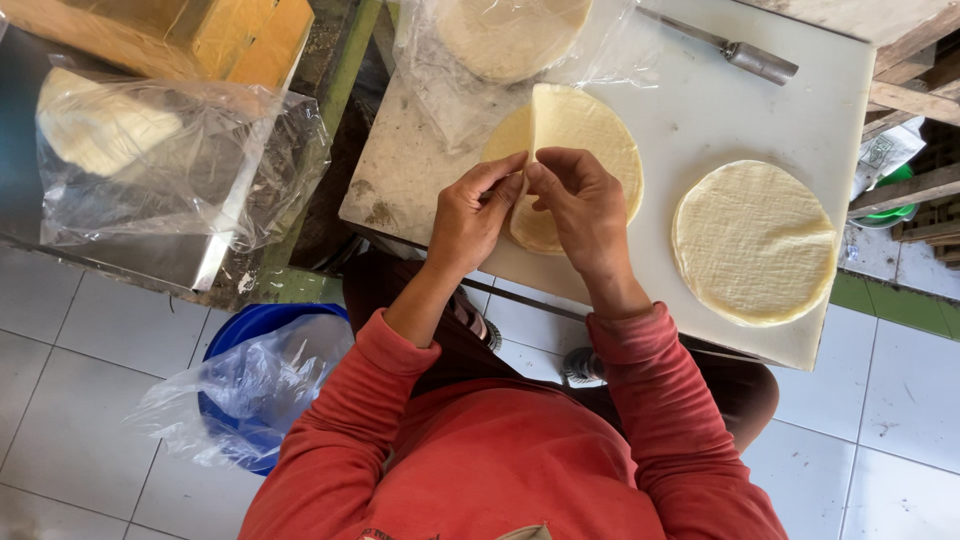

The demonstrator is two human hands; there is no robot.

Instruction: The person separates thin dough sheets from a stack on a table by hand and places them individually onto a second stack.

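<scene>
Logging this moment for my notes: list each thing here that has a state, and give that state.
left hand: pinching the wrapper stack's edge
right hand: pinching the same edge
wrapper stack: top sheet partly peeled and folded over
second wrapper stack: lying flat, untouched
bagged wrappers: in an open clear bag
blue bucket: lined with clear plastic
metal tool: lying on the white board

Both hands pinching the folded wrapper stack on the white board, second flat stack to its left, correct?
Not quite. In the head view the left hand and right hand do pinch the folded wrapper stack on the white board, but the second flat stack lies to its right, not left.
</scene>
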